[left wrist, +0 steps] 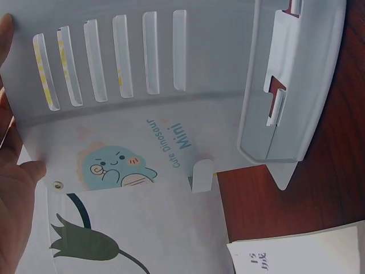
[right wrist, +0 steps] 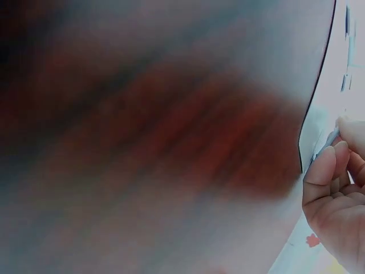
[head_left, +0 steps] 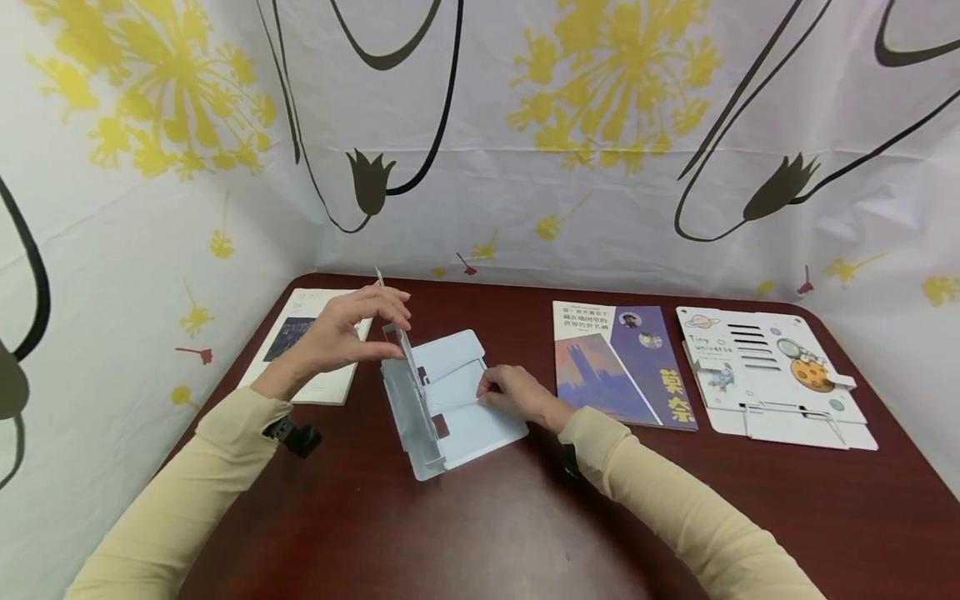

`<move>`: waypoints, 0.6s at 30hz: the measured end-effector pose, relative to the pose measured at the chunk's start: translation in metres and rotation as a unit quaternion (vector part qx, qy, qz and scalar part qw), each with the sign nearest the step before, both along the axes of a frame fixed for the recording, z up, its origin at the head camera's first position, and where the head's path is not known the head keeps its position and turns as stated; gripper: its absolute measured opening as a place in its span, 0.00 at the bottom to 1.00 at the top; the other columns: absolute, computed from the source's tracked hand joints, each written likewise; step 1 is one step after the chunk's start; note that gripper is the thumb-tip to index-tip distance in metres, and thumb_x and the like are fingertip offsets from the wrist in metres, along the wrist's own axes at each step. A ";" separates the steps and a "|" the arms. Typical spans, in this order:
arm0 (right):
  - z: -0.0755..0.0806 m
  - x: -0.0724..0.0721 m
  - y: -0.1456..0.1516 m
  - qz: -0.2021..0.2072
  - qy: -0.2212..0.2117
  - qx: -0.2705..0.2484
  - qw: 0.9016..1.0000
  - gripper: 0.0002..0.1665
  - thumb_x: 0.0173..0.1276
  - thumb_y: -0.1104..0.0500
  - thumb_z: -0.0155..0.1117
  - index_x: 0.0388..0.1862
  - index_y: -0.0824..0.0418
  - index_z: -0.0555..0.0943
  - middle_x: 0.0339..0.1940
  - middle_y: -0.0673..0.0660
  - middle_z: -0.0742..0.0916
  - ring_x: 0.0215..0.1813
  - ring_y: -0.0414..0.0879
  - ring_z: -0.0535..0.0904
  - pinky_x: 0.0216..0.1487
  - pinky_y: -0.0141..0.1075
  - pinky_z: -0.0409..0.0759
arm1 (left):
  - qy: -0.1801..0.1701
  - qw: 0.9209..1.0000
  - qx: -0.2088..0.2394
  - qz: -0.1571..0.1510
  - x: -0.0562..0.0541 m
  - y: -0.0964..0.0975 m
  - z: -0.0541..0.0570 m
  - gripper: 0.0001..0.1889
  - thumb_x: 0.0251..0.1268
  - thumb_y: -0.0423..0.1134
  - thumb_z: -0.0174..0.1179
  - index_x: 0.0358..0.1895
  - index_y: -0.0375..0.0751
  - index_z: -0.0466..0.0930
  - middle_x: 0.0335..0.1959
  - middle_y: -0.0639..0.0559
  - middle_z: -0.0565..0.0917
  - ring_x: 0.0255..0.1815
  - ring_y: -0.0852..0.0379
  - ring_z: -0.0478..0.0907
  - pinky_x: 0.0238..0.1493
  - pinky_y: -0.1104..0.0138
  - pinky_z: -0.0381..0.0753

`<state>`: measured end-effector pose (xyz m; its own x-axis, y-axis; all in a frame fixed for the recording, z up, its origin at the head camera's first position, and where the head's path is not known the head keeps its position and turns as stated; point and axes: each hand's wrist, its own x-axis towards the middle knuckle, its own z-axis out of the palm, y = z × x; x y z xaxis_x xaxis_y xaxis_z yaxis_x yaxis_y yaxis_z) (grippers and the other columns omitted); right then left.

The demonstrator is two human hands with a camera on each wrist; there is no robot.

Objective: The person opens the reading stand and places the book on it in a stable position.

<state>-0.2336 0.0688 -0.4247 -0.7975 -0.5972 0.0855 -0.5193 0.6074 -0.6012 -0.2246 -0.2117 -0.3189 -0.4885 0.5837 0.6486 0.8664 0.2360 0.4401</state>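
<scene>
A light blue book stand (head_left: 480, 435) sits on the table before me, its base plate flat and its slotted back panel (left wrist: 219, 51) tilted up. My left hand (head_left: 347, 333) holds the panel's far edge between thumb and fingers. In the left wrist view, the thumb (left wrist: 31, 174) lies by the corner near a printed blue dinosaur (left wrist: 117, 165). Over the base plate, my right hand (head_left: 516, 392) pinches a thin wire-like part of the stand with thumb and curled fingers. The right wrist view shows that hand (right wrist: 336, 208) at its right edge; much else there is blurred.
A white book (head_left: 322, 387) with a dark picture lies behind my left forearm. Right of the stand lies a purple and orange magazine (head_left: 637, 367). Farther right is a second, white stand (head_left: 765, 358) with planet prints. A patterned cloth (head_left: 480, 208) hangs behind the dark red table (head_left: 480, 533).
</scene>
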 end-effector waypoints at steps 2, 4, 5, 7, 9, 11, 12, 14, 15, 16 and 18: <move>-0.001 0.001 0.001 -0.002 -0.003 -0.002 1.000 0.04 0.61 0.65 0.65 0.27 0.59 0.81 0.28 0.51 0.83 0.31 0.40 0.74 0.34 0.29 0.75 | -0.004 1.000 0.000 -0.008 -0.002 0.000 0.001 0.18 0.37 0.31 0.75 0.37 0.39 0.83 0.40 0.47 0.83 0.58 0.54 0.74 0.68 0.64 0.62; -0.001 0.001 0.002 -0.001 -0.002 -0.004 1.000 0.04 0.61 0.65 0.65 0.27 0.60 0.81 0.27 0.51 0.83 0.31 0.40 0.74 0.34 0.29 0.75 | -0.012 1.000 0.001 -0.015 -0.004 0.000 0.002 0.17 0.39 0.33 0.75 0.36 0.40 0.83 0.40 0.47 0.83 0.58 0.55 0.74 0.67 0.66 0.64; -0.001 0.002 0.003 0.000 -0.002 -0.005 1.000 0.04 0.62 0.66 0.64 0.27 0.60 0.81 0.27 0.52 0.83 0.31 0.40 0.74 0.33 0.29 0.75 | -0.016 1.000 0.002 -0.017 -0.004 0.001 0.003 0.16 0.39 0.34 0.75 0.36 0.40 0.83 0.40 0.47 0.83 0.59 0.55 0.74 0.66 0.66 0.64; -0.001 0.003 0.004 0.003 0.000 -0.006 1.000 0.04 0.62 0.66 0.64 0.27 0.61 0.80 0.27 0.52 0.83 0.30 0.40 0.74 0.33 0.29 0.75 | -0.026 0.999 0.002 -0.022 -0.005 0.001 0.003 0.15 0.42 0.37 0.74 0.36 0.40 0.83 0.40 0.49 0.83 0.59 0.56 0.74 0.66 0.66 0.65; -0.001 0.004 0.005 0.007 0.000 -0.009 1.000 0.04 0.62 0.66 0.64 0.27 0.61 0.80 0.27 0.52 0.83 0.30 0.40 0.74 0.33 0.29 0.74 | -0.036 0.999 0.001 -0.026 -0.006 0.002 0.003 0.14 0.43 0.40 0.73 0.36 0.41 0.83 0.40 0.50 0.83 0.59 0.57 0.74 0.66 0.65 0.65; -0.001 0.005 0.005 0.009 -0.003 -0.013 1.000 0.04 0.62 0.65 0.64 0.27 0.61 0.80 0.27 0.52 0.83 0.30 0.40 0.74 0.32 0.28 0.74 | -0.041 0.999 0.002 -0.031 -0.007 0.003 0.004 0.14 0.45 0.43 0.72 0.35 0.41 0.83 0.40 0.50 0.83 0.59 0.56 0.74 0.67 0.64 0.64; -0.001 0.005 0.006 0.010 -0.004 -0.014 1.000 0.04 0.62 0.65 0.64 0.27 0.61 0.80 0.27 0.52 0.83 0.30 0.39 0.74 0.32 0.28 0.74 | -0.044 0.998 0.002 -0.034 -0.008 0.003 0.003 0.15 0.45 0.44 0.71 0.35 0.41 0.83 0.40 0.50 0.83 0.59 0.56 0.74 0.67 0.63 0.64; -0.001 0.007 0.006 0.011 -0.005 -0.017 1.000 0.04 0.63 0.65 0.63 0.27 0.61 0.79 0.27 0.52 0.83 0.30 0.39 0.74 0.31 0.28 0.73 | -0.048 0.998 0.003 -0.039 -0.009 0.004 0.004 0.15 0.46 0.46 0.70 0.35 0.41 0.83 0.39 0.48 0.83 0.59 0.55 0.74 0.67 0.63 0.64; -0.001 0.007 0.006 0.011 -0.003 -0.018 1.000 0.05 0.63 0.64 0.63 0.27 0.61 0.79 0.27 0.52 0.83 0.30 0.39 0.74 0.31 0.28 0.73 | -0.049 0.998 0.003 -0.042 -0.010 0.004 0.004 0.15 0.47 0.47 0.70 0.35 0.41 0.83 0.39 0.48 0.83 0.59 0.54 0.74 0.67 0.62 0.64; -0.001 0.008 0.007 0.010 -0.003 -0.020 1.000 0.05 0.63 0.65 0.63 0.27 0.61 0.79 0.27 0.52 0.83 0.30 0.39 0.74 0.31 0.28 0.73 | -0.050 0.998 0.004 -0.044 -0.011 0.004 0.004 0.16 0.47 0.47 0.70 0.35 0.40 0.83 0.39 0.47 0.83 0.59 0.53 0.74 0.67 0.62 0.64; -0.001 0.009 0.007 0.008 -0.004 -0.021 1.000 0.04 0.63 0.65 0.63 0.28 0.61 0.79 0.27 0.52 0.83 0.30 0.39 0.74 0.32 0.28 0.73 | -0.053 0.997 0.005 -0.048 -0.012 0.005 0.003 0.16 0.46 0.48 0.70 0.34 0.40 0.83 0.39 0.49 0.83 0.59 0.55 0.74 0.67 0.62 0.64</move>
<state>-0.2244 0.0760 -0.4257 -0.7887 -0.6057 0.1053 -0.5241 0.5729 -0.6301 -0.2367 -0.2071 -0.3155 -0.4970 0.6245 0.6025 0.8331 0.1494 0.5325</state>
